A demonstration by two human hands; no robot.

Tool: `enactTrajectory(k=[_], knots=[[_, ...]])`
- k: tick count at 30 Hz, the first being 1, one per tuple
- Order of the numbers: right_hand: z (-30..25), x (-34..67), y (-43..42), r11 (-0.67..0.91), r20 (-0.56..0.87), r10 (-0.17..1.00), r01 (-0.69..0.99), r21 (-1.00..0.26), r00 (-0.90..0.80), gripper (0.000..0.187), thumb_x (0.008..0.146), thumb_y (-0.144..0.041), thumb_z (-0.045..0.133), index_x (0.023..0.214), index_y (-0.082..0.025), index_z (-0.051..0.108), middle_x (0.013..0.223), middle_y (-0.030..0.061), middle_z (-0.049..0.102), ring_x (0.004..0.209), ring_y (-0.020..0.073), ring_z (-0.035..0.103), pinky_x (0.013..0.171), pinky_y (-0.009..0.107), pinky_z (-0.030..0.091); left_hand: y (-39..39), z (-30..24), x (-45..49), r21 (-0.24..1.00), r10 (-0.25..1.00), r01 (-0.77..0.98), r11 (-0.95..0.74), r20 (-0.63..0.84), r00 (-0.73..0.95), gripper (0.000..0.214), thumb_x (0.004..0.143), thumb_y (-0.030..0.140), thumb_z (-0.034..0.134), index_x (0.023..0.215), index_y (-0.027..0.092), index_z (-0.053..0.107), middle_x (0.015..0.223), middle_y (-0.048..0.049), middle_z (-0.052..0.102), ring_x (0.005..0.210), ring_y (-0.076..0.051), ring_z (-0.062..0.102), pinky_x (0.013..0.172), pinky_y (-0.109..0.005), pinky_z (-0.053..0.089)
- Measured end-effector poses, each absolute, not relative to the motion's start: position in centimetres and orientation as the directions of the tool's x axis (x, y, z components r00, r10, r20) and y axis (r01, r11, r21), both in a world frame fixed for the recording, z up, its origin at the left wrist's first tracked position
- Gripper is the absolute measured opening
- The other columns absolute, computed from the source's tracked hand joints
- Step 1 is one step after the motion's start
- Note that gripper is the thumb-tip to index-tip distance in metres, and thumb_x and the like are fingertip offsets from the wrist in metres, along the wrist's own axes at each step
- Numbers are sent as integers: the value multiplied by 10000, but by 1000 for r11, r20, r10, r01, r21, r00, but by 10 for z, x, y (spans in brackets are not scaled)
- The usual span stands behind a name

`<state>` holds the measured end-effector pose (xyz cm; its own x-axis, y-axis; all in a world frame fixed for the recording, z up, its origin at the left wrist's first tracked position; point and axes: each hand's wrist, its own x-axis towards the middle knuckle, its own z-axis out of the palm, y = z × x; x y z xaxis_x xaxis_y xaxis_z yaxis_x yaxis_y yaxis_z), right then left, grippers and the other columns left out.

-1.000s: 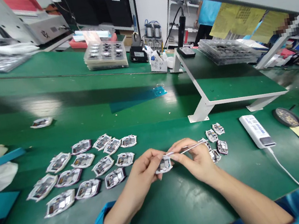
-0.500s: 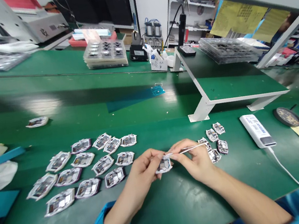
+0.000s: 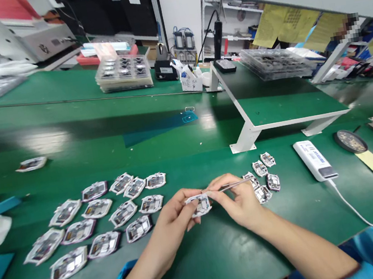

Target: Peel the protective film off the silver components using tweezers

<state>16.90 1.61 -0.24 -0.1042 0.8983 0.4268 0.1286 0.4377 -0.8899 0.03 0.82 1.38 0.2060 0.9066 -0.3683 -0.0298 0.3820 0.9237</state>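
Small foil-edged module (image 3: 199, 205) pinched over a green workbench (image 3: 206, 263)

Left to right: rows of similar modules (image 3: 90, 225) lie just beside the left hand (image 3: 175, 212), whose fingers clamp the module; the right hand (image 3: 239, 202), touching it, pinches tweezers (image 3: 232, 185) onto it; then a smaller cluster of modules (image 3: 262, 179) and a white corded unit (image 3: 313, 160).

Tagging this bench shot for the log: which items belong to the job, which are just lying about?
Job: left hand, white-framed module, right hand, tweezers, laid-out modules.
Lying about: white corded box, stacked trays.
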Motion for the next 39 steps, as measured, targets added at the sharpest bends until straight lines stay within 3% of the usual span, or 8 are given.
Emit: enactTrajectory(k=[4, 9, 16, 22, 27, 31, 39], knots=[[-1, 170, 16, 515, 493, 856, 186, -837, -153, 24, 885, -200, 667, 874, -203, 688, 865, 62, 767, 831, 190, 736, 797, 338, 594, 9, 12, -1, 920, 907, -57, 388, -371, 198, 283, 734, 427, 710, 880, 186, 682, 729, 25, 605, 611, -116, 512, 556, -222, 391], [-1, 169, 17, 446, 438, 894, 95, -890, -92, 25, 859, -205, 699, 837, -193, 702, 832, 61, 769, 794, 189, 740, 744, 317, 598, 10, 6, -3, 920, 912, -84, 384, -363, 191, 257, 741, 425, 708, 823, 186, 661, 658, 44, 569, 566, -103, 476, 522, -209, 345], [-2, 169, 16, 465, 456, 884, 87, -881, -106, 18, 852, -182, 703, 843, -194, 715, 833, 60, 776, 795, 189, 744, 760, 311, 589, 9, 7, -5, 928, 913, -91, 361, -332, 237, 254, 809, 411, 665, 914, 180, 651, 673, 46, 562, 581, -105, 472, 523, -216, 325], [-7, 176, 17, 529, 504, 848, 248, -811, -164, 65, 869, -159, 676, 883, -218, 700, 843, 35, 768, 803, 192, 720, 751, 326, 560, 11, -14, -6, 974, 910, -91, 210, -160, 384, 419, 688, 289, 766, 1049, 198, 574, 888, 4, 628, 803, -152, 568, 709, -261, 433], [-3, 177, 16, 602, 582, 797, 297, -741, -162, 103, 875, -139, 666, 919, -231, 680, 853, 21, 757, 811, 185, 702, 745, 321, 554, 15, -25, -7, 992, 928, 32, 120, -124, 351, 304, 714, 271, 718, 938, 208, 522, 775, 42, 558, 712, -139, 551, 653, -258, 427], [0, 176, 14, 659, 642, 749, 298, -691, -165, 139, 880, -115, 657, 954, -232, 663, 874, 22, 754, 823, 182, 692, 749, 320, 551, 30, -19, -13, 982, 938, 183, 40, -100, 333, 238, 742, 292, 692, 916, 200, 559, 778, 23, 604, 713, -160, 578, 633, -260, 435], [2, 171, 11, 730, 713, 677, 290, -619, -182, 127, 897, -133, 644, 963, -241, 640, 868, 15, 763, 790, 181, 698, 766, 344, 529, 95, -3, -29, 842, 981, 524, -126, 29, 190, 272, 734, 344, 683, 962, 199, 648, 796, -9, 710, 731, -215, 638, 654, -283, 460]])
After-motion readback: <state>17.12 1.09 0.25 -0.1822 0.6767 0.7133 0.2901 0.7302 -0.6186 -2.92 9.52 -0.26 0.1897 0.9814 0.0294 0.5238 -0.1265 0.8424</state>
